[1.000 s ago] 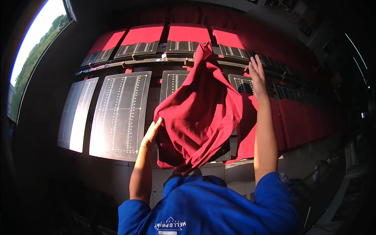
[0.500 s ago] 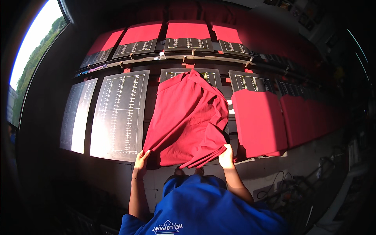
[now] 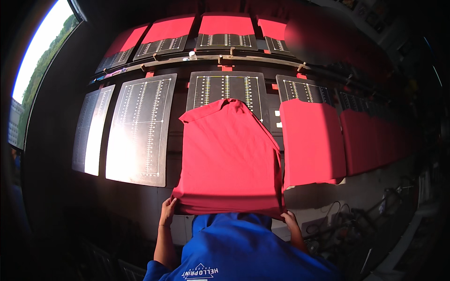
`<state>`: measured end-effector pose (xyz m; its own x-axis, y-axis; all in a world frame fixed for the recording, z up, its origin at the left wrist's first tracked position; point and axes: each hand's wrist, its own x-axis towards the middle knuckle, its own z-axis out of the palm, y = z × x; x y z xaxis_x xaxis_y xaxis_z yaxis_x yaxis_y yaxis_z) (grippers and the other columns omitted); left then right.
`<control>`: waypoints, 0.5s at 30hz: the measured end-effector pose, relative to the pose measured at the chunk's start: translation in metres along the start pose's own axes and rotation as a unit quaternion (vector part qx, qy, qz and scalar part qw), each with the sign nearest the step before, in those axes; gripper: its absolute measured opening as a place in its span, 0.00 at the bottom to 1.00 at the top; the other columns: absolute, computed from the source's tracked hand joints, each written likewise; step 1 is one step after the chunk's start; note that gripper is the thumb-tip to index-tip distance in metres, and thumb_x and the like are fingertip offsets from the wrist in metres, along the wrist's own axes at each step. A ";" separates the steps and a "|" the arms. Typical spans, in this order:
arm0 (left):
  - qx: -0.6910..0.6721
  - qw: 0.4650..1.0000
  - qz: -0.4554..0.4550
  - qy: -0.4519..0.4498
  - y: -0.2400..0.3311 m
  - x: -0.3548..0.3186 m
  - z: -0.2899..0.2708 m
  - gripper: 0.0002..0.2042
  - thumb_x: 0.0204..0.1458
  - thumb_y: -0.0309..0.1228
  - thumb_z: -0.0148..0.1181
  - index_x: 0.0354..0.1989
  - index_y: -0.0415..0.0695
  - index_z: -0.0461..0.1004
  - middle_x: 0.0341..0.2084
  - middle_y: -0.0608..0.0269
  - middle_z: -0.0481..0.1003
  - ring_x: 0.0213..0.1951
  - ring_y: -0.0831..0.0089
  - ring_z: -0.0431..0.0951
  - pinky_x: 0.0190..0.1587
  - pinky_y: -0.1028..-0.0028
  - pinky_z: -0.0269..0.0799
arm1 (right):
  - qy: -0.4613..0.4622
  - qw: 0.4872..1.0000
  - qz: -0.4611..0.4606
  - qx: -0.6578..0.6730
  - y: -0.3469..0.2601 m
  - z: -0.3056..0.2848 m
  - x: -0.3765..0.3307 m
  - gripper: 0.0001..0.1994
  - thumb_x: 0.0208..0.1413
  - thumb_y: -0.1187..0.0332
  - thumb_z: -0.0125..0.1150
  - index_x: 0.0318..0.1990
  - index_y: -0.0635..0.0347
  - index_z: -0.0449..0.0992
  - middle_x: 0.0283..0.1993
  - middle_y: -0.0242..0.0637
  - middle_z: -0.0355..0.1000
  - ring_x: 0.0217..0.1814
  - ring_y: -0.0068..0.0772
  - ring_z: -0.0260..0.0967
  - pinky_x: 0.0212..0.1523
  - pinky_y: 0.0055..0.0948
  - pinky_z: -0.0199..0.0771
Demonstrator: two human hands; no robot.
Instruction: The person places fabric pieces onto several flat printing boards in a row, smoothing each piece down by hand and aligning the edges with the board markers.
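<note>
A red fabric panel (image 3: pixel 228 157) stretches between my hands, its far part lying over a black board (image 3: pixel 241 89) marked with white ruled lines. The panel's far edge is bent and its far left corner juts out past the board. My left hand (image 3: pixel 168 210) pinches the near left corner. At the near right corner, my right hand (image 3: pixel 289 219) is closed on the cloth, its fingertips partly hidden. The panel's near edge hangs off the board, just in front of my blue shirt, and looks fairly taut.
Two bare ruled boards (image 3: pixel 140 131) stand to the left, glaring in sunlight. On the right, a board bears a smooth red panel (image 3: pixel 311 145). A wooden rail (image 3: pixel 253 59) with pegs and a small bottle (image 3: pixel 192 55) runs behind; beyond it are several red-covered boards (image 3: pixel 226 25).
Both hands have come nearer to me and spread apart, the right one moving right. The bunched fabric is now flatter, and its far edge has slid back toward me, exposing more of the board.
</note>
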<state>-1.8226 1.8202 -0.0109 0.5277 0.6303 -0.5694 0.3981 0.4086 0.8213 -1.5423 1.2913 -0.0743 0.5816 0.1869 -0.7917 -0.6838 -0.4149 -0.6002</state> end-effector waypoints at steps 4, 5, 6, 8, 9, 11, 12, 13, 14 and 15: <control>0.047 0.995 -0.049 0.072 -0.043 -0.016 -0.011 0.11 0.63 0.35 0.58 0.42 0.39 0.79 0.31 0.72 0.76 0.34 0.85 0.72 0.37 0.78 0.68 | -0.088 0.984 0.043 -0.151 0.025 0.003 0.007 0.16 0.54 0.62 0.64 0.47 0.58 0.82 0.41 0.38 0.80 0.41 0.29 0.77 0.41 0.34 0.73; 0.126 0.987 -0.037 0.098 -0.050 -0.017 -0.013 0.11 0.62 0.33 0.58 0.41 0.37 0.79 0.30 0.68 0.77 0.33 0.80 0.74 0.38 0.75 0.70 | -0.104 0.946 0.057 -0.302 0.023 0.004 0.008 0.16 0.55 0.61 0.64 0.47 0.59 0.82 0.42 0.40 0.80 0.42 0.30 0.77 0.42 0.34 0.73; 0.202 0.971 -0.026 0.124 -0.056 -0.019 -0.015 0.10 0.61 0.32 0.58 0.41 0.36 0.78 0.29 0.64 0.79 0.32 0.76 0.76 0.38 0.72 0.71 | -0.118 0.884 0.068 -0.447 0.013 0.007 0.010 0.17 0.55 0.59 0.64 0.47 0.60 0.83 0.43 0.42 0.81 0.43 0.30 0.77 0.44 0.35 0.74; 0.387 0.911 -0.003 0.143 -0.033 -0.013 0.003 0.11 0.59 0.27 0.54 0.45 0.35 0.76 0.34 0.48 0.79 0.37 0.55 0.81 0.43 0.63 0.74 | -0.165 0.696 0.069 -0.696 -0.010 0.007 0.013 0.21 0.57 0.54 0.63 0.47 0.64 0.83 0.46 0.46 0.81 0.44 0.31 0.80 0.47 0.35 0.76; 0.379 0.910 0.066 0.156 -0.002 -0.011 0.022 0.12 0.58 0.26 0.53 0.47 0.35 0.75 0.38 0.47 0.78 0.40 0.53 0.80 0.45 0.62 0.74 | -0.200 0.726 0.053 -0.656 -0.057 0.025 0.011 0.20 0.58 0.54 0.63 0.47 0.63 0.83 0.44 0.45 0.81 0.41 0.31 0.80 0.45 0.35 0.76; 0.362 0.893 0.198 0.178 0.055 0.006 0.054 0.15 0.57 0.24 0.51 0.52 0.36 0.73 0.46 0.45 0.76 0.48 0.47 0.78 0.50 0.61 0.74 | -0.256 0.865 0.009 -0.431 -0.172 0.069 -0.001 0.18 0.61 0.57 0.60 0.47 0.63 0.82 0.40 0.42 0.82 0.35 0.30 0.79 0.40 0.33 0.77; 0.334 0.903 0.226 0.148 0.079 0.028 0.065 0.17 0.57 0.23 0.50 0.55 0.37 0.72 0.50 0.44 0.73 0.51 0.48 0.76 0.53 0.60 0.73 | -0.233 0.890 -0.096 -0.380 -0.237 0.103 -0.010 0.15 0.63 0.61 0.59 0.46 0.64 0.81 0.36 0.39 0.81 0.33 0.27 0.77 0.38 0.31 0.77; 0.306 0.911 0.251 0.118 0.102 0.053 0.073 0.19 0.56 0.22 0.49 0.58 0.38 0.70 0.55 0.42 0.70 0.55 0.48 0.74 0.57 0.60 0.71 | -0.162 0.925 -0.150 -0.309 -0.270 0.134 0.001 0.12 0.63 0.64 0.60 0.46 0.64 0.79 0.34 0.37 0.79 0.34 0.26 0.75 0.38 0.30 0.76; 0.315 0.887 0.316 0.120 0.127 0.084 0.090 0.20 0.56 0.22 0.49 0.58 0.38 0.70 0.56 0.43 0.69 0.55 0.47 0.73 0.58 0.60 0.70 | -0.052 0.890 -0.342 -0.298 -0.301 0.155 0.014 0.11 0.62 0.68 0.61 0.49 0.61 0.78 0.34 0.36 0.78 0.36 0.27 0.74 0.39 0.30 0.74; 0.328 0.858 0.377 0.124 0.150 0.112 0.100 0.21 0.56 0.21 0.49 0.59 0.39 0.69 0.56 0.44 0.69 0.56 0.46 0.72 0.60 0.59 0.70 | 0.006 0.874 -0.385 -0.298 -0.334 0.173 0.036 0.15 0.60 0.69 0.61 0.54 0.58 0.76 0.36 0.36 0.76 0.38 0.29 0.73 0.40 0.30 0.74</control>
<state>-1.6284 1.8861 0.0454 0.6769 0.7068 0.2056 0.3934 -0.5834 0.7105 -1.3693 1.5907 0.0776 0.7755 0.6061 -0.1765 0.2604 -0.5618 -0.7852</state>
